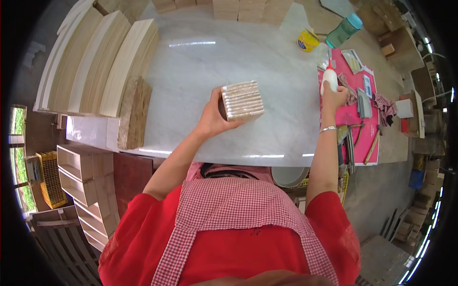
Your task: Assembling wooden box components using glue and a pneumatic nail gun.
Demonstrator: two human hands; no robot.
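Note:
My left hand (pixel 213 118) grips a stack of thin wooden pieces (pixel 244 101) from its left side, thumb and fingers wrapped round it. The pieces lie pressed together, and their edges form pale ridges. Beneath the stack is the grey marble-look tabletop (pixel 191 71). At the right, my right hand (pixel 337 97) is closed round a white squeeze bottle (pixel 329 77) with a red pointed tip, held upright over a pink mat (pixel 350 119). The tip points away from me.
Tall stacks of pale boards (pixel 126 66) line the table's left side, beside a rough wooden block (pixel 135 114). A yellow tub (pixel 307 41) and a teal water bottle (pixel 344 31) stand at the far right. A hammer (pixel 372 145) and cloths (pixel 384 105) lie on the mat.

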